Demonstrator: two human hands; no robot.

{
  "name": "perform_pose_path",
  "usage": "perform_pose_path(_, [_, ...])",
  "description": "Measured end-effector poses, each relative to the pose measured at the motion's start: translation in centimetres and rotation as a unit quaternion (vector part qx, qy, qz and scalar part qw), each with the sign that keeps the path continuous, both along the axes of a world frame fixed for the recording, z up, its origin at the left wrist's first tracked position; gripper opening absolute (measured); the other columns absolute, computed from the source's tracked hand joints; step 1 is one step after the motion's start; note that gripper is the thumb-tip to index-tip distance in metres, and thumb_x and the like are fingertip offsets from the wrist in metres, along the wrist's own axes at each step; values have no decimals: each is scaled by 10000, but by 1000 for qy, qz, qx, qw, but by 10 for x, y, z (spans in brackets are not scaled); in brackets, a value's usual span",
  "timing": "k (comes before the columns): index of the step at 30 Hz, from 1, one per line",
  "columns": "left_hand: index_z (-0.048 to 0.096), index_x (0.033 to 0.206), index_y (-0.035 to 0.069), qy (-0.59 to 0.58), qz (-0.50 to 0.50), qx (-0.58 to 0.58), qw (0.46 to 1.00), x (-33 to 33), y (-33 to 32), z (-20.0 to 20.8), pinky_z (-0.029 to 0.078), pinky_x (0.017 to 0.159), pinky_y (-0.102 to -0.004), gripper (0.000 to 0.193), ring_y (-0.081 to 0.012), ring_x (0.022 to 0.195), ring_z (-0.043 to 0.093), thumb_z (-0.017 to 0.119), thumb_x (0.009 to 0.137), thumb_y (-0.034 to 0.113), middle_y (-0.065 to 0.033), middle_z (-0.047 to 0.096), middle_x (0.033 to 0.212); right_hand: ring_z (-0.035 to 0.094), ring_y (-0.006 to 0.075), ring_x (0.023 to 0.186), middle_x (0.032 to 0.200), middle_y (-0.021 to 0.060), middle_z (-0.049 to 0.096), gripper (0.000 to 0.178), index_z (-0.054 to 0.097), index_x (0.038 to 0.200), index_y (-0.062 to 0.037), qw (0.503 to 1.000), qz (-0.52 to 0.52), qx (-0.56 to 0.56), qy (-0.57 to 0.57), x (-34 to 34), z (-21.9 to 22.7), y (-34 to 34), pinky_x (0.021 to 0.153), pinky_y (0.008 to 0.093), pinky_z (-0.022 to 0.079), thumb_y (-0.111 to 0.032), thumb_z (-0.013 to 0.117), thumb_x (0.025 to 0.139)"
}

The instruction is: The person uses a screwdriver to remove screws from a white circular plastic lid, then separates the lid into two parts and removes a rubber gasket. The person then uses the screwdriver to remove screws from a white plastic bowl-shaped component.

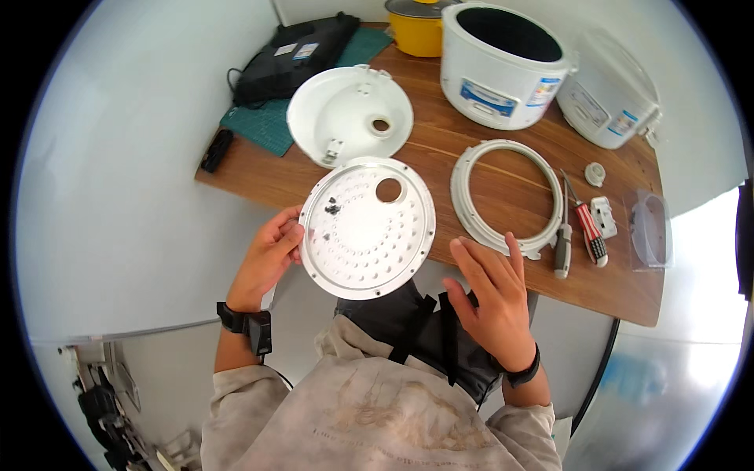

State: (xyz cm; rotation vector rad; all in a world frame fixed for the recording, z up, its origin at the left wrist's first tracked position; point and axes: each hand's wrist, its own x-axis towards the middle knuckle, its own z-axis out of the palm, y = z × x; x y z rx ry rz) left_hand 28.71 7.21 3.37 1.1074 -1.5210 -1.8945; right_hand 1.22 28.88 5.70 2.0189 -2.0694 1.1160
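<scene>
My left hand grips the left edge of a round metal inner lid plate, holding it up in front of the table edge. Rings of small dimples cover the plate, with one round hole near its top and dark specks at upper left. To its right, my right hand is held with fingers spread and nothing in it. Just beyond that hand lies a white ring frame on the table. Behind the plate sits a white domed lid shell, its hollow inside facing up.
On the wooden table are a grey-handled screwdriver, a red-and-white-handled screwdriver, a white bracket, a small round cap and a clear plastic tray. Farther back stand a rice cooker body, a white lidded appliance, a yellow pot and a black bag.
</scene>
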Motion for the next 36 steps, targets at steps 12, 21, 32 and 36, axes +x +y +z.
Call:
perform_pose_path(12, [433, 1440, -41, -27, 148, -48, 987, 93, -17, -9, 440, 716, -219, 449, -49, 738, 467, 516, 1053, 172, 28, 573, 919, 638, 270, 1042, 1175, 88, 660, 426, 650, 1250, -62, 997, -68, 21, 20, -23, -16, -3, 1138, 527, 328, -50, 718, 829])
perform_pose_path(21, [445, 1431, -41, 0, 183, -73, 980, 105, -68, -39, 440, 726, -214, 448, -49, 747, 454, 539, 1039, 153, 28, 563, 926, 638, 289, 1046, 1178, 107, 659, 401, 650, 1241, -47, 994, -102, 31, 34, -37, -22, 8, 1118, 533, 356, -38, 706, 844])
perform_pose_path(32, [464, 1377, -25, 25, 281, -103, 954, 112, -126, -81, 434, 721, -215, 414, -63, 766, 488, 578, 1026, 162, 10, 570, 891, 632, 305, 1067, 1161, 116, 655, 374, 667, 1217, -68, 990, -133, 47, 9, -42, -28, 18, 1091, 527, 396, -40, 702, 846])
perform_pose_path(36, [455, 1367, 0, 16, 278, -107, 954, 106, -137, -87, 463, 728, -227, 437, -70, 777, 531, 626, 1009, 182, 6, 585, 877, 631, 305, 1054, 1164, 115, 648, 359, 671, 1200, -70, 989, -145, 35, 11, -48, -27, 19, 1083, 525, 407, -49, 707, 844])
